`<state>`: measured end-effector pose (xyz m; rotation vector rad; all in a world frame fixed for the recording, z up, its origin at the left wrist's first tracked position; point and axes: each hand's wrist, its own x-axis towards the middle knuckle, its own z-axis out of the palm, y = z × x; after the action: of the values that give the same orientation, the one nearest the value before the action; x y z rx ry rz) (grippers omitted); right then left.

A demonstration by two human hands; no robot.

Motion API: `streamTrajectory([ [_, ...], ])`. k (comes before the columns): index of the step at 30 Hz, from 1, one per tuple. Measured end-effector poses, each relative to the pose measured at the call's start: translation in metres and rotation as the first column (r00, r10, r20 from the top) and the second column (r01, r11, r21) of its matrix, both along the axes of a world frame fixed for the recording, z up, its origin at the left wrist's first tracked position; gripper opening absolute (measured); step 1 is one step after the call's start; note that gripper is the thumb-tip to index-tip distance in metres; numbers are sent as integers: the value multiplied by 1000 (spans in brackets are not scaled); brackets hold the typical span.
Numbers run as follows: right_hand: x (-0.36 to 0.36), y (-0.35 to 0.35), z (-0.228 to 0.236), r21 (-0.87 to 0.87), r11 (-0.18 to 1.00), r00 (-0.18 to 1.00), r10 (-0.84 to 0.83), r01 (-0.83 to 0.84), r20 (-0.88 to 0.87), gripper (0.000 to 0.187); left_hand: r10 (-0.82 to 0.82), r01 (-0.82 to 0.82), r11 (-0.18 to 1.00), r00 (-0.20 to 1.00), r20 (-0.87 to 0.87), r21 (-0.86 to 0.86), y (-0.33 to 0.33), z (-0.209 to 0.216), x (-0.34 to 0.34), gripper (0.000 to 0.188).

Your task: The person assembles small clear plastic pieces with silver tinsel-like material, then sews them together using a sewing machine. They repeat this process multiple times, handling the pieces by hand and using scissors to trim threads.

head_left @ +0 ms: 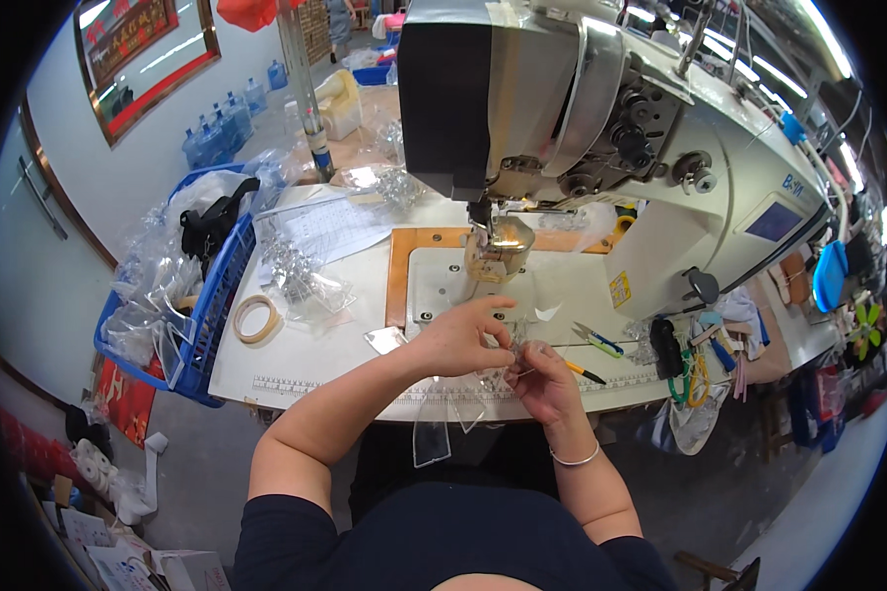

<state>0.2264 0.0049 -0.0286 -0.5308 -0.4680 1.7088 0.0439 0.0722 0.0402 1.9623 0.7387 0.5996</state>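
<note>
My left hand (460, 340) and my right hand (547, 386) meet at the front of the sewing table (365, 379). The fingertips of both are pinched on a bunch of clear plastic pieces (434, 426) with pale edging, which hang over the table's front edge. The left index finger is stretched out above the pinch. Just behind the hands stands a large white sewing machine (562, 108), its needle area (500, 239) lit. Beside my right hand lie an orange and black pen-like tool (586, 372) and thread snips (598, 340).
A tape roll (256, 320), more clear plastic pieces (301, 276) and a paper sheet (330, 231) lie on the left. A blue basket (217, 310) stands beside the table's left edge. Scissors (698, 379) and small tools lie at the right. A printed ruler (306, 386) runs along the front.
</note>
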Motion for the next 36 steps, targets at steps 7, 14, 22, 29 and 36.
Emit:
streamTrajectory([
  [7,1,-3,3,-6,990,970,-138,142,198,6,-17,63,925,992,125,-376,9,-26,7,16],
  [14,-25,41,44,375,876,854,-424,302,302,6,47,-55,970,998,-39,-236,39,54,-10,19],
  [22,-55,59,66,218,915,912,-377,340,160,8,-82,-57,942,917,-390,-331,85,93,-22,18],
  [29,-53,71,78,103,956,941,-290,275,172,13,65,-205,933,906,-419,-297,95,108,-22,20],
  [36,-56,66,87,429,849,659,-517,309,547,20,-3,-119,911,955,-297,-394,123,88,-29,21],
])
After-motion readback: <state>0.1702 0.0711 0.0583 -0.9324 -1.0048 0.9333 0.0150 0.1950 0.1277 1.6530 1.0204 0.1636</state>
